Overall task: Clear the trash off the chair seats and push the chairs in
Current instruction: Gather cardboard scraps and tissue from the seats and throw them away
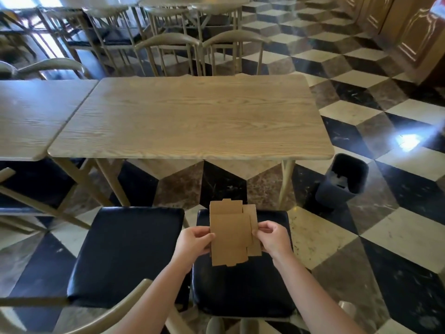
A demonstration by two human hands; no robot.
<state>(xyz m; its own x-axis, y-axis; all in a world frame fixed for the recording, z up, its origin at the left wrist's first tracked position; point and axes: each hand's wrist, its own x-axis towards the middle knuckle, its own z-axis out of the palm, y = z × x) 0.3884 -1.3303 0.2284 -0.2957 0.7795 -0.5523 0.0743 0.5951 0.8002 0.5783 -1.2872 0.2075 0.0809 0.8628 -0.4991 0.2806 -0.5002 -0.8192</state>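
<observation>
A flattened brown cardboard box (pixel 231 233) is held up over the right chair seat (pixel 243 290), a black cushion. My left hand (pixel 193 242) grips its left edge and my right hand (pixel 272 239) grips its right edge. To the left stands a second chair with a bare black seat (pixel 127 254) and a curved tan backrest (pixel 115 317). Both chairs are pulled back from the wooden table (pixel 192 116). A dark grey trash bin (pixel 342 180) stands on the floor right of the table, with some scraps inside.
A second wooden table (pixel 33 116) adjoins on the left, with another dark-seated chair (pixel 31 186) beneath it. More tan chairs (pixel 168 51) crowd behind the table. Checkered tile floor (pixel 385 237) stretches to the right; wooden cabinets (pixel 409 32) line the far right.
</observation>
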